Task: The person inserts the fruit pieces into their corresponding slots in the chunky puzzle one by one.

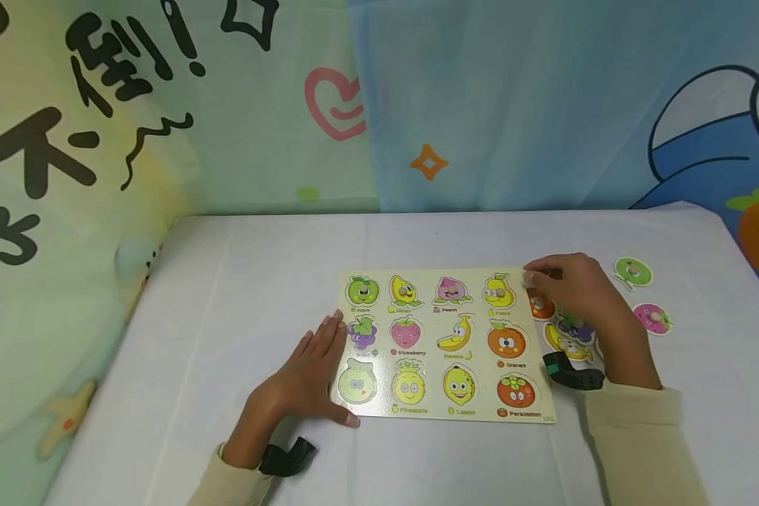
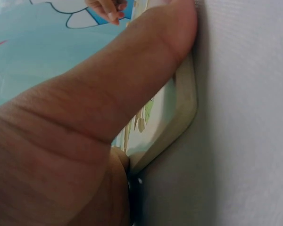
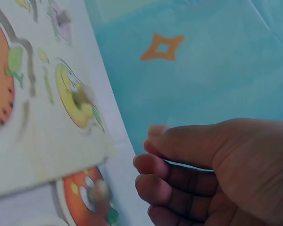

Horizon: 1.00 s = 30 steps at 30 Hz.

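Note:
A pale fruit puzzle board [image 1: 430, 353] lies on the white-covered table, with rows of fruit pictures. Knobs show on its top-row apple [image 1: 362, 291], mango [image 1: 405, 291], peach [image 1: 451, 290] and pear [image 1: 499, 291]. My left hand [image 1: 310, 372] rests at the board's left edge, fingers straight and thumb by the lower left corner. By the upper right corner is my right hand [image 1: 572, 288], its fingers loosely curled and holding nothing in the right wrist view. A red fruit piece [image 3: 80, 195] lies just beyond the board's edge, partly hidden by my right hand in the head view.
Loose banana [image 1: 567, 344] and grape [image 1: 574, 327] pieces lie right of the board, partly covered by the right arm. Farther right are a green round piece [image 1: 633, 272] and a pink piece [image 1: 653, 318]. A printed cloth [image 1: 481, 105] hangs behind the table.

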Available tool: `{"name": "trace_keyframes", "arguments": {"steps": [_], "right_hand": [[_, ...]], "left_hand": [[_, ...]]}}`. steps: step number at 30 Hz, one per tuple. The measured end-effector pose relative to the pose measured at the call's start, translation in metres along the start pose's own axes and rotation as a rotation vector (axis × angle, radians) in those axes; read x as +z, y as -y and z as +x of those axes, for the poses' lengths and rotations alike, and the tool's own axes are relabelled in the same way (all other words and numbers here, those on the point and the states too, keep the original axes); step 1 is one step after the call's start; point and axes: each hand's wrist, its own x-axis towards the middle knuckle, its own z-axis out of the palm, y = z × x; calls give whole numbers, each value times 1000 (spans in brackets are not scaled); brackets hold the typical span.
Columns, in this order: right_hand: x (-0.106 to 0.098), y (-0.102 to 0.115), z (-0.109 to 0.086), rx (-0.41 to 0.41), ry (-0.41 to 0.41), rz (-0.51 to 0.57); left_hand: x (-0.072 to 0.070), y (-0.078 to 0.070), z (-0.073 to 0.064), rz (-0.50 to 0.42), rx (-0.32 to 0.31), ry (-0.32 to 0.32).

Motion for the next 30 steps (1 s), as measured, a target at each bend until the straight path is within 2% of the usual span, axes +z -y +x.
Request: {"name": "trace_keyframes", "arguments": {"steps": [8, 18, 21, 25, 30], "right_hand": [[-11, -13, -1, 47, 24, -28], [-15, -19, -2, 81, 116, -42], [-17, -23, -4, 102, 103, -42], [-24, -31, -9, 125, 46, -35], [-33, -41, -14, 158, -21, -3]], "left_hand": [[0, 0, 0, 5, 4, 1], [-1, -1, 1, 5, -4, 15], [-1, -1, 1, 8, 1, 17], [-1, -1, 2, 5, 11, 13], [-1, -1, 1, 8, -9, 19]]}}
